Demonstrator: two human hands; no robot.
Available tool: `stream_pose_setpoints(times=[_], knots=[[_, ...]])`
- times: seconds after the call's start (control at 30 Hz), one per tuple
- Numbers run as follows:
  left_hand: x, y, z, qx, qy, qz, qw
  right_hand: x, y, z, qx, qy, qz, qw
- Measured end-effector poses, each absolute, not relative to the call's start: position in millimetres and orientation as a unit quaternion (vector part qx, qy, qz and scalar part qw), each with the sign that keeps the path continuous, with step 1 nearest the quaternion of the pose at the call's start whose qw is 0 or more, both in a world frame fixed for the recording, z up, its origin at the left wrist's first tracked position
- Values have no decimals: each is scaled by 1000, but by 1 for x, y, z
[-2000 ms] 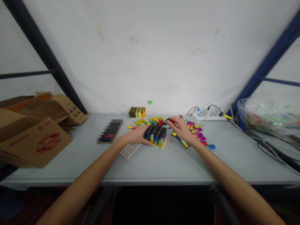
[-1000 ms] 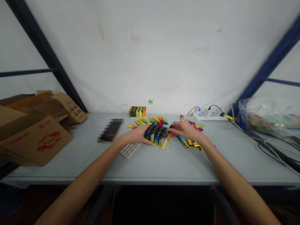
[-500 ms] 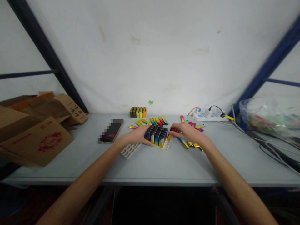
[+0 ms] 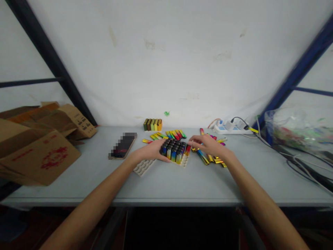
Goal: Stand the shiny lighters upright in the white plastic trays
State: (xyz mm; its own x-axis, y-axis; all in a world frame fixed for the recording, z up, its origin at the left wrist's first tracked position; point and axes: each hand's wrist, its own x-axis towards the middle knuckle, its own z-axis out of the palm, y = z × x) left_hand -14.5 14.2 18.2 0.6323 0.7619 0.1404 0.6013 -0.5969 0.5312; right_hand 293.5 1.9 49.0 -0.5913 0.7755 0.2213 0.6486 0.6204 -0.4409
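Observation:
A dense block of black-topped lighters (image 4: 174, 151), blue fading to yellow, stands upright in a pale tray with round pockets (image 4: 184, 161). My left hand (image 4: 155, 150) is curled round the block's left side, thumb along the front. At the right end of the same tray stands a red and gold lighter (image 4: 187, 150). Beside and just above it is my right hand (image 4: 206, 144), fingers bent but apart, with nothing seen in them. Shiny loose lighters (image 4: 204, 158) lie right of the tray, partly under that hand.
A second pocketed tray (image 4: 143, 167) lies left, partly behind my left arm. Behind are loose coloured lighters (image 4: 176, 134) and an upright yellow-green lighter block (image 4: 152, 124). A phone (image 4: 123, 146) and cardboard boxes (image 4: 49, 152) lie left; a power strip (image 4: 231, 129), cables and plastic bag (image 4: 296, 128) right.
The red and gold lighter, earlier between my right fingers, now stands in the tray's right end. My right hand has let go and moved slightly up. My left hand has stayed in place.

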Motion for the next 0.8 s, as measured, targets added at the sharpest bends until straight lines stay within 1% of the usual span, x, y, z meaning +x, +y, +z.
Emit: stream_pose_setpoints(times=[0.13, 0.23, 0.37, 0.43, 0.53, 0.7, 0.8], knots=[[-14, 13, 21, 876, 389, 174, 227, 311, 20, 41, -450, -862, 36, 230], [-13, 12, 23, 874, 391, 174, 229, 328, 32, 32, -458, -865, -1, 204], [-14, 11, 23, 873, 394, 170, 231, 344, 38, 24, -438, -890, 32, 125], [-14, 11, 23, 873, 396, 170, 228, 347, 39, 22, -414, -902, 64, 107], [-14, 11, 23, 873, 398, 170, 224, 345, 39, 20, -405, -903, 90, 109], [-14, 13, 22, 873, 400, 168, 224, 338, 42, 15, -450, -881, 102, 106], [-14, 13, 21, 872, 400, 169, 224, 336, 44, 10, -453, -879, 101, 113]])
